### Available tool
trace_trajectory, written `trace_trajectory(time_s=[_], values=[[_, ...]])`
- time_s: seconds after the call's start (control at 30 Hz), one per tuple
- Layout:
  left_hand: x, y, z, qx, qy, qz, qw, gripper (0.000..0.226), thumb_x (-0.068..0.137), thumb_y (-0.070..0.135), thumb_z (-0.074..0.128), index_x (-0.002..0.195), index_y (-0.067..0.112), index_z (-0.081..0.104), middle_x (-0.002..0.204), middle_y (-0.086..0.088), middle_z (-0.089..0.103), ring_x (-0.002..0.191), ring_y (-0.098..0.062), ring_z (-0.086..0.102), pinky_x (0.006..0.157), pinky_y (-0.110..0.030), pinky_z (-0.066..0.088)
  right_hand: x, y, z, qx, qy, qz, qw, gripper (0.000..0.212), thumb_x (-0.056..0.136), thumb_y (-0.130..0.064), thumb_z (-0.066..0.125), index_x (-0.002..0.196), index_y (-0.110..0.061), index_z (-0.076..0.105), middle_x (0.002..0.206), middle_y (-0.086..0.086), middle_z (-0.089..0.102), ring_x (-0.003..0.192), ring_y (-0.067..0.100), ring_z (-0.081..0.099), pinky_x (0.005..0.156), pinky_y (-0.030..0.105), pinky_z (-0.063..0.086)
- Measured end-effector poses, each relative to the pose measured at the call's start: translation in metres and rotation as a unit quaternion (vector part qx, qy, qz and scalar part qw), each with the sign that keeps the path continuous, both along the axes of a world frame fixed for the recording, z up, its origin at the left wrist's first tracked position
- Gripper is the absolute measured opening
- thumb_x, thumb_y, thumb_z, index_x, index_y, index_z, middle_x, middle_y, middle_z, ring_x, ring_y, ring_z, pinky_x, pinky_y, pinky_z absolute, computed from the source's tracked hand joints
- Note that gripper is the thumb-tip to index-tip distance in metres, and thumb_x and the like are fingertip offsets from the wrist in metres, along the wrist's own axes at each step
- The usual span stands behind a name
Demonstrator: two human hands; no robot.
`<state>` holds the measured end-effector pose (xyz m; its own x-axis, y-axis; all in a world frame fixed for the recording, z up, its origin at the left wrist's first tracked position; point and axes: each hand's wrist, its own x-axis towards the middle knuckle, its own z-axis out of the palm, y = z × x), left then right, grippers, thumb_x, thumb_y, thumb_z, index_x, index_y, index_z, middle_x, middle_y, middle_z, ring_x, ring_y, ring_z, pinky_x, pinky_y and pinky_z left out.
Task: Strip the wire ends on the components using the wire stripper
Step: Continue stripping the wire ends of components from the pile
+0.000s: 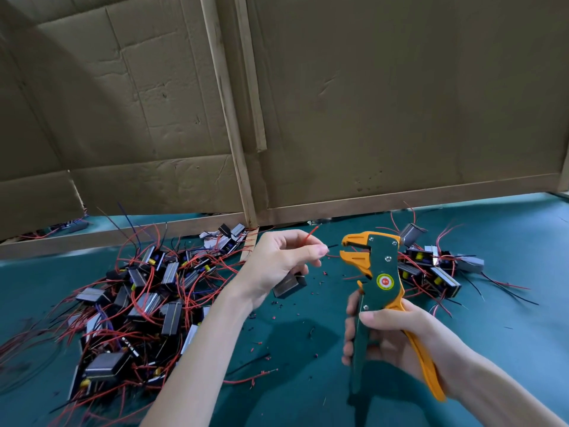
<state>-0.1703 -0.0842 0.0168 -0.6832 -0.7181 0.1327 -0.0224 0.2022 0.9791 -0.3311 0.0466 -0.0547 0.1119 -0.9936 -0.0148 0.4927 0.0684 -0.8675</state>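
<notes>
My left hand [281, 261] holds a grey boxy component [289, 285] under its palm and pinches that part's thin wires. A red wire [311, 234] sticks up past the fingers, and a black wire end [332, 246] points right at the tool's jaws. My right hand [397, 337] grips the handles of the green and orange wire stripper [380, 272], held upright with its orange jaws [354, 252] parted. A small gap separates the black wire tip from the jaws.
A big heap of wired components [138, 300] lies on the green table [308, 380] at the left. A smaller group of components [431, 269] lies right of the stripper. Insulation scraps [277, 306] dot the middle. A cardboard and wood partition [308, 118] stands behind.
</notes>
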Motion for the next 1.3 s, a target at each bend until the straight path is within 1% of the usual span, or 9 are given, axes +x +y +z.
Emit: trace_trajectory(time_s=[0.2,0.57,0.67,0.77,0.83,0.97,1.03,1.17,1.3], values=[[0.003,0.004,0.007,-0.022,-0.033,-0.006,0.999,0.013,0.084,0.015,0.071,0.071,0.018,0.071,0.058,0.007,0.06,0.053,-0.007,0.051,0.052,-0.013,0.043,0.002,0.003,0.004,-0.024,0.032,0.021,0.999,0.041,0.059,-0.015,0.091,0.091,-0.002,0.068,0.08,0.028,0.062,0.071,0.041,0.065,0.073,0.053,0.054],[0.007,-0.001,0.009,-0.033,-0.075,-0.051,0.995,0.009,0.08,0.018,0.075,0.071,0.016,0.073,0.059,0.001,0.056,0.055,-0.01,0.049,0.055,-0.02,0.044,0.006,0.009,0.009,-0.011,0.09,0.009,0.996,0.04,0.059,-0.02,0.093,0.085,-0.004,0.067,0.077,0.028,0.061,0.068,0.041,0.064,0.07,0.053,0.054],[0.01,-0.002,0.01,-0.043,-0.088,-0.06,0.993,0.011,0.071,0.028,0.077,0.072,0.017,0.074,0.063,-0.006,0.053,0.057,-0.013,0.048,0.061,-0.028,0.04,0.01,0.013,0.011,0.001,0.121,-0.004,0.993,0.04,0.057,-0.027,0.094,0.079,-0.009,0.067,0.07,0.026,0.058,0.059,0.036,0.062,0.062,0.046,0.054],[0.013,-0.003,0.011,-0.035,-0.096,-0.073,0.992,0.012,0.071,0.032,0.074,0.073,0.02,0.073,0.062,-0.001,0.053,0.057,-0.01,0.049,0.058,-0.023,0.042,0.015,0.018,0.014,0.014,0.138,-0.029,0.99,0.039,0.054,-0.03,0.093,0.073,-0.011,0.065,0.064,0.025,0.055,0.049,0.031,0.059,0.053,0.039,0.052],[0.013,-0.003,0.01,-0.004,-0.078,-0.096,0.992,0.012,0.081,0.029,0.069,0.081,0.018,0.067,0.063,0.002,0.051,0.056,-0.009,0.047,0.059,-0.021,0.043,0.02,0.02,0.015,0.014,0.14,-0.049,0.989,0.036,0.056,-0.03,0.088,0.07,-0.01,0.062,0.061,0.024,0.053,0.046,0.03,0.055,0.05,0.037,0.05],[0.008,-0.004,0.005,0.161,0.033,-0.15,0.975,0.02,0.1,0.019,0.04,0.085,0.009,0.048,0.072,-0.005,0.05,0.053,-0.008,0.037,0.065,-0.024,0.048,0.024,0.017,0.012,0.02,0.149,-0.127,0.981,0.042,0.055,-0.039,0.082,0.058,-0.011,0.05,0.052,0.017,0.043,0.039,0.025,0.043,0.042,0.028,0.041],[0.005,-0.003,0.0,0.131,0.023,-0.143,0.981,0.024,0.098,0.021,0.04,0.081,0.009,0.051,0.076,-0.005,0.05,0.054,-0.007,0.037,0.068,-0.023,0.046,0.023,0.015,0.012,0.014,0.135,-0.118,0.984,0.038,0.056,-0.035,0.083,0.063,-0.01,0.055,0.055,0.019,0.048,0.042,0.028,0.047,0.044,0.032,0.045],[0.004,-0.003,-0.001,0.034,0.019,-0.088,0.995,0.02,0.086,0.027,0.052,0.082,0.012,0.064,0.077,0.003,0.06,0.062,-0.005,0.046,0.074,-0.02,0.048,0.016,0.011,0.013,-0.031,0.036,-0.075,0.996,0.022,0.064,-0.009,0.079,0.082,-0.003,0.068,0.076,0.028,0.059,0.065,0.04,0.063,0.064,0.049,0.056],[0.013,-0.004,0.009,-0.081,0.01,-0.048,0.996,0.018,0.081,0.026,0.061,0.089,0.016,0.073,0.079,0.013,0.072,0.073,0.001,0.059,0.071,-0.012,0.048,0.008,0.012,0.011,-0.042,0.061,-0.069,0.995,0.035,0.059,-0.013,0.087,0.087,-0.003,0.068,0.08,0.03,0.061,0.07,0.044,0.063,0.069,0.049,0.056]])
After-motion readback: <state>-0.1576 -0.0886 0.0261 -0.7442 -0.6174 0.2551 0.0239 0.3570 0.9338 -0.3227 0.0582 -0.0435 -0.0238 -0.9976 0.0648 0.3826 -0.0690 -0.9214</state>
